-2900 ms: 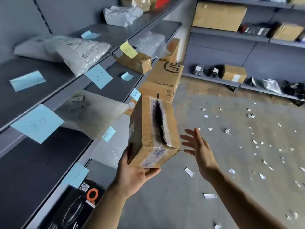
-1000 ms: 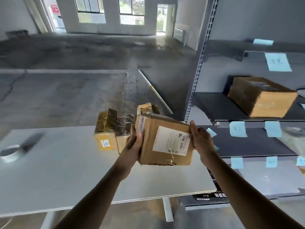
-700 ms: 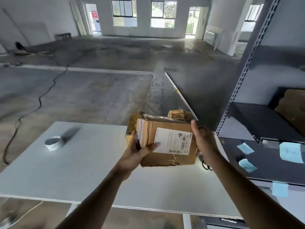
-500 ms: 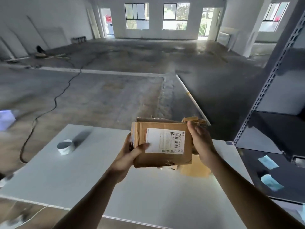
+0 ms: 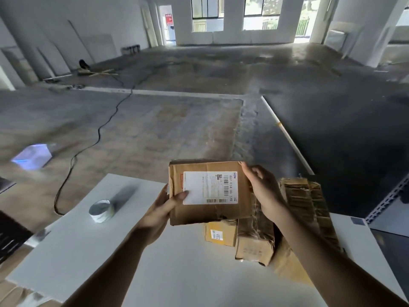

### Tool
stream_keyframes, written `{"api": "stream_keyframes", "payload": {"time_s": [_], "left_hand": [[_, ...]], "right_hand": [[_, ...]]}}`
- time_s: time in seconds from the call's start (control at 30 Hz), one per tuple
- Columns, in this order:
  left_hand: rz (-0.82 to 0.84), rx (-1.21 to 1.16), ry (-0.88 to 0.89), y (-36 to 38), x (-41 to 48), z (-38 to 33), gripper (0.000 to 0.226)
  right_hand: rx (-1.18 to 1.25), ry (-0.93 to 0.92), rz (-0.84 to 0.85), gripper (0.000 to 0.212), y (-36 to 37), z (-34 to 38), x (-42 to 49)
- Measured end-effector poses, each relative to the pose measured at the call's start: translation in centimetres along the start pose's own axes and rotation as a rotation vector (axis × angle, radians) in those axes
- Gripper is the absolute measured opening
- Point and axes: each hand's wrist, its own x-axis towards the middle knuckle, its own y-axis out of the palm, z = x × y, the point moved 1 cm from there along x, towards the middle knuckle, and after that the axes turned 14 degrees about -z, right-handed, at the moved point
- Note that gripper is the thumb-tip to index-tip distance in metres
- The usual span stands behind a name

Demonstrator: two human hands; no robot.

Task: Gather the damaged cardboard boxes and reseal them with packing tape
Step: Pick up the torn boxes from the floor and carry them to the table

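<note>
Both hands hold the box point(image 5: 209, 213) above the desk point(image 5: 132, 262). The left hand point(image 5: 158, 210) has its fingers grasping the box's left edge, thumb on the label point(image 5: 210, 188). The right hand point(image 5: 263, 192) has its fingers curled over the upper right corner. More boxes point(image 5: 254, 238) lie below and right of the box, perhaps touching it. A tape roll point(image 5: 102, 210) stands to its left.

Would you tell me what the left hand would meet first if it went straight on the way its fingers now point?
The left hand points up and right into the labelled box it holds, so that box comes first. The right hand grips its far edge; depth beyond is unclear.
</note>
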Motion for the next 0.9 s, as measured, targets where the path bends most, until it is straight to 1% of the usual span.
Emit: {"api": "stream_keyframes", "payload": {"time_s": [0.13,0.23,0.37,0.5,0.53,0.6,0.67,0.73,0.77,0.83,0.9], "left_hand": [[-0.026,0.013,-0.012,-1.6,2.2,0.8,0.076],[-0.034,0.018,-0.024,-3.3,4.0,1.3,0.082],[0.013,0.029,-0.015,-6.0,6.4,1.6,0.074],[0.027,0.071,-0.021,-8.9,8.2,2.6,0.063],[0.057,0.087,-0.040,-11.2,9.6,3.2,0.061],[0.067,0.143,-0.053,-12.3,10.2,4.0,0.064],[0.026,0.180,-0.099,-14.7,11.5,5.4,0.084],[-0.003,0.256,-0.133,-16.5,12.4,7.1,0.107],[-0.002,0.318,-0.127,-17.2,12.8,8.1,0.113],[0.020,0.412,-0.095,-17.7,13.1,9.7,0.115],[0.025,0.447,-0.046,-17.9,13.4,11.3,0.113]], "right_hand": [[0.038,0.010,0.025,0.033,2.0,-0.1,1.0],[0.048,0.013,0.004,0.028,3.9,-0.5,1.7],[0.041,0.003,-0.015,0.017,6.7,-0.6,2.0],[0.014,0.014,-0.010,0.014,9.6,-1.4,1.4],[-0.002,0.023,-0.034,0.012,12.2,-2.1,1.5],[-0.022,0.044,-0.029,0.011,13.0,-2.6,1.2],[-0.064,0.071,-0.021,0.015,15.6,-3.4,1.0],[-0.094,0.097,-0.037,0.025,17.6,-3.9,0.4],[-0.106,0.123,-0.042,0.030,18.4,-4.2,-0.1],[-0.166,0.166,-0.035,0.035,19.6,-5.0,-0.8],[-0.227,0.194,-0.026,0.051,20.5,-6.1,-1.1]]}}
